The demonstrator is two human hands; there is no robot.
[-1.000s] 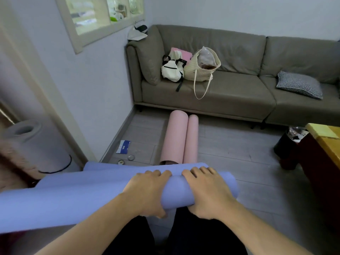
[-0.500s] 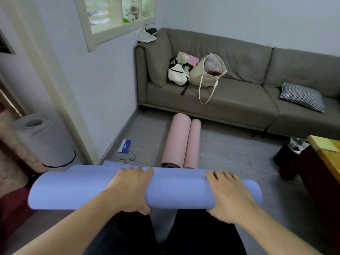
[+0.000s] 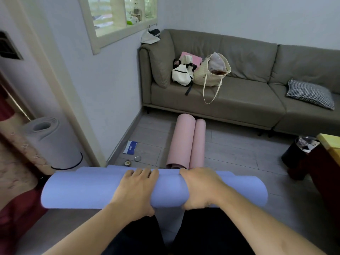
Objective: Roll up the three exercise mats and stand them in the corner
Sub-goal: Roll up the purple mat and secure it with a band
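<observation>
Two hands on blue mat [image 3: 82,188], rolled, held level across the lap: left hand [image 3: 136,190] and right hand [image 3: 200,186] both wrap it, fingers curled over top, thumbs under. Pink mat [image 3: 181,142] lies on the floor just beyond, rolled in from both ends, by grey sofa [image 3: 248,100]. Grey mat [image 3: 53,142] stands rolled at left past the door frame. No readable writing; blue-white packet [image 3: 130,147] print too small. Tote bag [image 3: 213,70], backpack [image 3: 182,74], checked cushion [image 3: 311,92] on sofa. Black bin [image 3: 294,155] at right.
</observation>
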